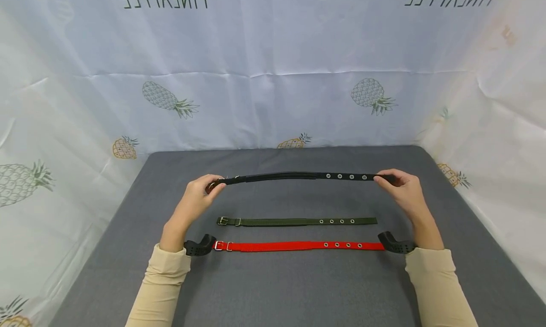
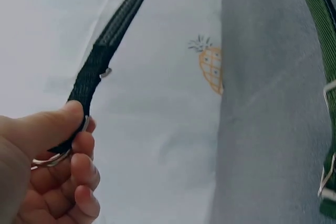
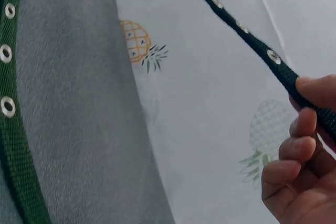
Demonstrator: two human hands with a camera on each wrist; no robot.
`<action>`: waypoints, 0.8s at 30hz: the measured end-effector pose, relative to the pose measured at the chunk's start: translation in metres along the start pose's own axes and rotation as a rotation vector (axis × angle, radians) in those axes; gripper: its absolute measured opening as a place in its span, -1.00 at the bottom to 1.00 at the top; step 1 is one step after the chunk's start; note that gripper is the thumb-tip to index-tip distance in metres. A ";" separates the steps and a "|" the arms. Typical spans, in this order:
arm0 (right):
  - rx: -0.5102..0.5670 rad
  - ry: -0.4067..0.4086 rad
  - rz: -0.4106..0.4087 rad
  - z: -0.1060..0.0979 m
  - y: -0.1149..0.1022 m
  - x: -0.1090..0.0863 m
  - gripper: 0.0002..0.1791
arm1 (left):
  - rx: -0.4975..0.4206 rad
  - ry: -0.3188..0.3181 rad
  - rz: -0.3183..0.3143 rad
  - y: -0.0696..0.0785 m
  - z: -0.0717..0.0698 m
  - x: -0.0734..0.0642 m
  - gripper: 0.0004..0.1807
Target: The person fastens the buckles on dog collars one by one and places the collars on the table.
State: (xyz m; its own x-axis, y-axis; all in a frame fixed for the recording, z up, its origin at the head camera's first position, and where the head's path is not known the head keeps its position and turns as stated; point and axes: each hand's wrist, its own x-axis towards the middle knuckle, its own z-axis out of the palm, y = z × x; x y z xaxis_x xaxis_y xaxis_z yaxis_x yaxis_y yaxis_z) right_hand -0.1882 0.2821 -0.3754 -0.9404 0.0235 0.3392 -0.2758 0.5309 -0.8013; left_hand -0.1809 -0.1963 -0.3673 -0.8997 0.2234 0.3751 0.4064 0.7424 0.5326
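Observation:
A black dog collar (image 1: 281,176) with metal eyelets is stretched nearly straight between both hands, above the far part of the table. My left hand (image 1: 200,194) pinches its buckle end between thumb and fingers; in the left wrist view a metal ring (image 2: 51,161) shows under the thumb. At the eyelet end, my right hand (image 1: 403,192) pinches the strap past the last eyelet (image 3: 273,56). Nearer to me, a green collar (image 1: 273,222) lies flat, buckle to the left. In front of that is a red collar (image 1: 277,246), laid out the same way.
Dark grey cloth covers the table (image 1: 290,289). A white curtain (image 1: 273,109) printed with pineapples hangs behind it and along both sides. Black wrist mounts (image 1: 199,246) stick out inward from both wrists and overlap the red collar's ends in the head view.

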 end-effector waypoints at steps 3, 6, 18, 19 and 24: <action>0.003 0.029 0.004 0.003 -0.004 0.001 -0.92 | 0.006 0.046 0.017 0.004 0.002 0.000 -0.79; 0.049 0.053 0.012 0.006 -0.006 0.001 -0.94 | -0.005 0.083 0.033 0.008 0.003 0.001 -0.81; 0.487 0.020 -0.097 0.025 -0.021 -0.003 -0.93 | -0.096 0.150 0.098 0.021 0.018 0.006 -0.72; 0.498 0.015 -0.098 0.027 -0.022 -0.003 -0.94 | -0.108 0.148 0.102 0.022 0.019 0.006 -0.72; 0.506 -0.007 -0.077 0.034 -0.028 -0.005 -0.94 | -0.156 0.120 0.115 0.029 0.023 0.008 -0.69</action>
State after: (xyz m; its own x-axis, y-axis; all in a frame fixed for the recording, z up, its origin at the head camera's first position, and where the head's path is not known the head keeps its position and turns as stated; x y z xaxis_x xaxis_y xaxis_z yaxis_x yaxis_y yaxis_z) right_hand -0.1827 0.2382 -0.3716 -0.9143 -0.0065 0.4050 -0.4047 0.0539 -0.9128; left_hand -0.1801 -0.1582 -0.3660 -0.8246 0.2173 0.5223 0.5330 0.6075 0.5889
